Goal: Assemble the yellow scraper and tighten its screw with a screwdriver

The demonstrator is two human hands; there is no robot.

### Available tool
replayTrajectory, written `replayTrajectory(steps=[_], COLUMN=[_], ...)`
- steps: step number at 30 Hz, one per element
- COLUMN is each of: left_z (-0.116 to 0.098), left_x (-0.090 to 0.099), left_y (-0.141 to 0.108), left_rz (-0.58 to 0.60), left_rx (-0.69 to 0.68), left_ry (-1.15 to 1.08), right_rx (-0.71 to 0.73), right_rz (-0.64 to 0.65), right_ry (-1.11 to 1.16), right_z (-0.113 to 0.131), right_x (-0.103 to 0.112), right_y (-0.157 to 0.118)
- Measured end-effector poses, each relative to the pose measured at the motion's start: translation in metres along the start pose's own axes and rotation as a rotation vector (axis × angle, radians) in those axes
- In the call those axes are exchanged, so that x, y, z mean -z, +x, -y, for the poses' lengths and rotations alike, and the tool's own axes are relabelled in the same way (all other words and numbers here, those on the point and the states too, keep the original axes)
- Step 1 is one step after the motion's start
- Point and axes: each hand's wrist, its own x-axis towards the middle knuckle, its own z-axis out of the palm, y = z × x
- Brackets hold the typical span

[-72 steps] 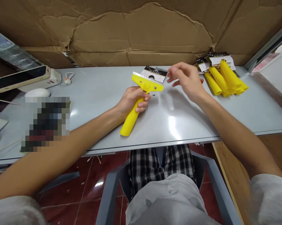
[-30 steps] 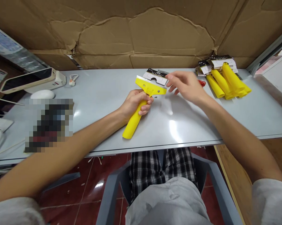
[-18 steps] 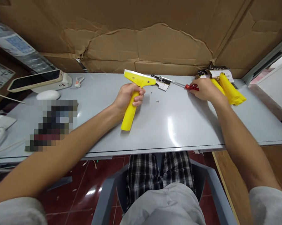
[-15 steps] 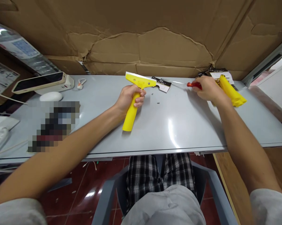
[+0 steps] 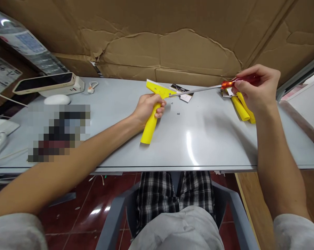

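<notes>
My left hand is wrapped round the neck of a yellow scraper, its wide head tilted up toward the back and its handle pointing at me. In my right hand is a screwdriver with a clear red handle, raised above the table. Its long metal shaft points left, and the tip is at the right end of the scraper's head, by a screw. Two small screws, one of them here, lie on the table right of the scraper. A black and white card lies behind the shaft.
More yellow handles with cards lie at the back right. On the left are a phone on a stand, a white mouse, a plastic bottle and a blurred-out item. A cardboard wall stands along the back edge.
My right hand has lifted and moved right, turning the screwdriver so its tip now meets the scraper's head. The scraper has turned slightly in my left hand.
</notes>
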Motion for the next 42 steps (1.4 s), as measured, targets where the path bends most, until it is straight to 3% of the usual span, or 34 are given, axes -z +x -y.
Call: replayTrajectory(steps=[3,9,18,42], left_z=[0.001,-0.001,0.000,0.000], left_x=[-0.001,-0.003,-0.003,-0.007], left_y=[-0.003,-0.006,-0.005,-0.009], left_rz=[0.010,0.018,0.019,0.007], left_rx=[-0.022,-0.004,0.006,0.017], left_ry=[0.079,0.102,0.118,0.116], right_rx=[0.078,0.002,-0.026,0.061], right_rz=[-0.030,-0.071,-0.055,-0.099], right_ry=[0.045,-0.109,-0.116,-0.166], right_z=[0.002,0.010,0.013,0.010], right_x=[0.001,0.000,-0.001,0.001], right_y=[-0.001,-0.004,-0.007,-0.004])
